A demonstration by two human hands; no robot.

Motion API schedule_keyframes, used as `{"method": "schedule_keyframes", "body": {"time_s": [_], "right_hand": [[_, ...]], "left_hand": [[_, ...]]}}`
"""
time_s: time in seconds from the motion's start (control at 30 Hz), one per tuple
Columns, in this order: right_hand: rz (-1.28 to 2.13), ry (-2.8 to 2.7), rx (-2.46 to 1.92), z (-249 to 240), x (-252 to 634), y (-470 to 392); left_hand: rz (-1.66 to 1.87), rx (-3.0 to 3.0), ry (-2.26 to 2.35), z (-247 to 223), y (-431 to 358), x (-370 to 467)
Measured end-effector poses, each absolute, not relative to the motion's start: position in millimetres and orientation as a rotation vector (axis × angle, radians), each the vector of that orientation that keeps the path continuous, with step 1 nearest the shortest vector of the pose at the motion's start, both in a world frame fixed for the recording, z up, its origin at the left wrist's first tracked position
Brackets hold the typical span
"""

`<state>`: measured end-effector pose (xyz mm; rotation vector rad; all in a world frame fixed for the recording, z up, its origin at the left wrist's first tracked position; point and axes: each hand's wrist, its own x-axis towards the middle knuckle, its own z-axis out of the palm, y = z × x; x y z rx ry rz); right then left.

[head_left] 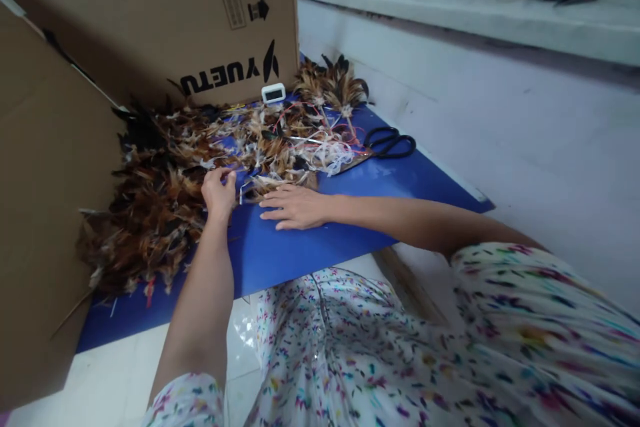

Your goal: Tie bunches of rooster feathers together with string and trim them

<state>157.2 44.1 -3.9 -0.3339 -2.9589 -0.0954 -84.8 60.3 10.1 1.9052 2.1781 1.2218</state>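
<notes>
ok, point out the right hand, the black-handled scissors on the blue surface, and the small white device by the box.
Right hand (296, 207): head view, back of the hand.
Black-handled scissors (387, 141): head view, handle loops.
Small white device (273, 94): head view, dark display.

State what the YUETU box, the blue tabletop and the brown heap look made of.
YUETU box: probably cardboard, matte, brown with black print. Blue tabletop: smooth, perhaps plastic-coated, judging by its soft sheen. Brown heap: feathers, seemingly natural; wispy, uneven, mottled brown and black.
</notes>
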Motion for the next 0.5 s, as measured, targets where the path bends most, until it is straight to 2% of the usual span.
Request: {"method": "schedule_keyframes", "body": {"time_s": [0.27,0.37,0.5], "right_hand": [[-0.284,-2.831,-0.507,6,141,78],[-0.225,-2.664,-0.505,16,145,71],[-0.073,-2.43,-0.542,33,152,61]], "left_hand": [[1.42,1.878,2.124,18,56,-77],[1.579,1.775,2.06,25,52,-72],[1.678,1.932,2.027,32,52,-70]]}}
